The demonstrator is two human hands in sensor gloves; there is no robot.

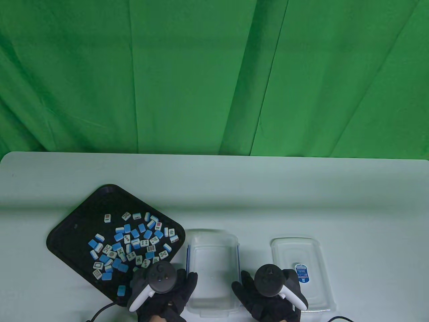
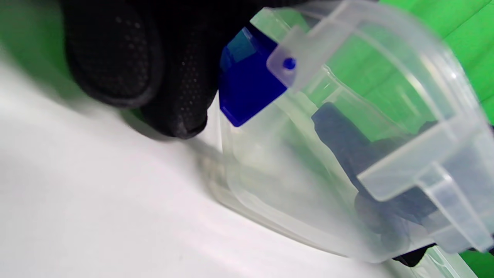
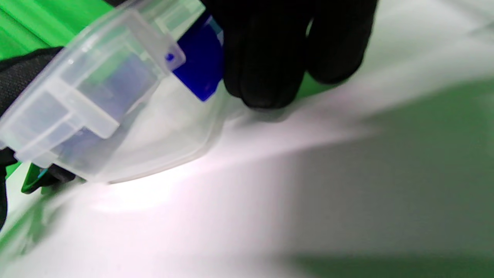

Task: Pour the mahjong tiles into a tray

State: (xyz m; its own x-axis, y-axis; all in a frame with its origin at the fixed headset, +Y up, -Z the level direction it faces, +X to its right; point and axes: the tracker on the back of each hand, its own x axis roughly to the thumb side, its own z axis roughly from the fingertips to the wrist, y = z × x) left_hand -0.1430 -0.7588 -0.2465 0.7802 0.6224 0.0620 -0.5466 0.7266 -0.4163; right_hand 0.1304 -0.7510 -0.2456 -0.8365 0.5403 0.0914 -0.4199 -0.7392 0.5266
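Observation:
A black tray lies at the left of the table with several blue-and-white mahjong tiles scattered in it. A clear plastic box with blue side clips stands between my hands and looks empty. My left hand grips the box's left side; its fingers lie by the blue clip. My right hand grips the box's right side; its fingers lie by the other blue clip. In both wrist views the box is near or touching the tabletop.
The box's clear lid with a blue sticker lies flat on the table to the right of my right hand. A black cable runs off the front edge by the tray. A green cloth hangs behind the white table.

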